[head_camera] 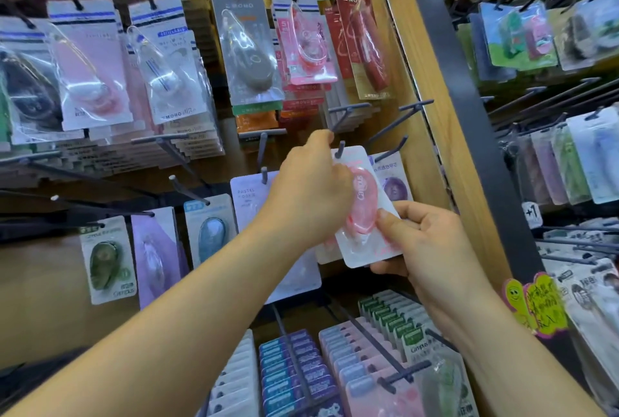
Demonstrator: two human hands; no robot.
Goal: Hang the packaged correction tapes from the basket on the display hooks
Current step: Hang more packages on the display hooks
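Observation:
A pink correction tape in a clear white-backed package (363, 212) is held up against the display wall. The tip of a dark display hook (340, 148) pokes through the hole at the package's top. My left hand (311, 195) pinches the package's upper left corner beside the hook. My right hand (425, 242) grips the package's lower right edge, thumb on the blister. No basket is in view.
More packaged tapes hang all around: a white pastel pack (249, 202) to the left, a purple pack (395, 185) behind, full rows (338, 356) below. Bare hooks (348, 115) stick out just above. A wooden pillar (435, 115) stands at the right.

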